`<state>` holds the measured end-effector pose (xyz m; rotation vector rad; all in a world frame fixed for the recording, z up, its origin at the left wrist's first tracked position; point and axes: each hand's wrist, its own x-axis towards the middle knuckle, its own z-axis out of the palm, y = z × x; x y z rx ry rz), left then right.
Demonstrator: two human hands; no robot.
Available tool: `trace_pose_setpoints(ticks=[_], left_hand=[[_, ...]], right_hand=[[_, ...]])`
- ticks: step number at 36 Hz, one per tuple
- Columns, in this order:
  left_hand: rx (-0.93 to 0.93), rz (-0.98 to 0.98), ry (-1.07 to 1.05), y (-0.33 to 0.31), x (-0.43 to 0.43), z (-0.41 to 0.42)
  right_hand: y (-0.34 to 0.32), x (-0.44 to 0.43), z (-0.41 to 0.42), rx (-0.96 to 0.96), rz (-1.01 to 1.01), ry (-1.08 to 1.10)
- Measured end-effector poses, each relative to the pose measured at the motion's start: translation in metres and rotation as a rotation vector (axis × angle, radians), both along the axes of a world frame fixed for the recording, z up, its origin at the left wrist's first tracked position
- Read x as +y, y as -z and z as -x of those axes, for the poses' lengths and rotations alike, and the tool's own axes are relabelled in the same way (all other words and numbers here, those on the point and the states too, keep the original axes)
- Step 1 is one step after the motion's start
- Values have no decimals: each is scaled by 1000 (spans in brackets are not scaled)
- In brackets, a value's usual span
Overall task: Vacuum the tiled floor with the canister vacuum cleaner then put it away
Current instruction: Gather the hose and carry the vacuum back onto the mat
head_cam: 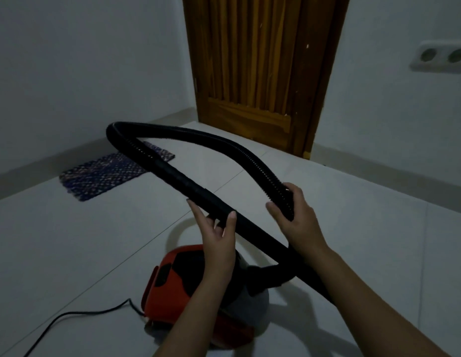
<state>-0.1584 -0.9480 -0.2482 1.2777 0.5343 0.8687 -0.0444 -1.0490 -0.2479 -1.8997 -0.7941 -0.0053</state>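
Pale grey tiled floor (353,228) fills most of the view, w/ a wooden door (260,60) at the back. Red-and-black canister vacuum (178,284) sits on the tiles just below the hands. Black hose (198,136) loops up in the air. Right hand (299,225) grips its ribbed free end; left hand (219,235) curls loosely round the rigid wand (188,184). Step: prob. fitting or packing the hose, can't tell which. Next move needs that end lined up w/ an inlet. Dim light. Inlet hidden by arms; cord (69,318) runs out of frame; wall socket (440,56) blurred.
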Motion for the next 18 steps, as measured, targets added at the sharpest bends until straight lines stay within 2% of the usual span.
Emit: trace_pose_setpoints(ticks=[5, 8, 18], left_hand=[[34, 31, 29, -3, 2, -2], [41, 26, 59, -5, 3, -7], [-4, -30, 33, -18, 36, -17]], right_hand=[[-7, -4, 14, -214, 395, -12], [-1, 3, 13, -300, 511, 46], [19, 33, 23, -389, 402, 281]])
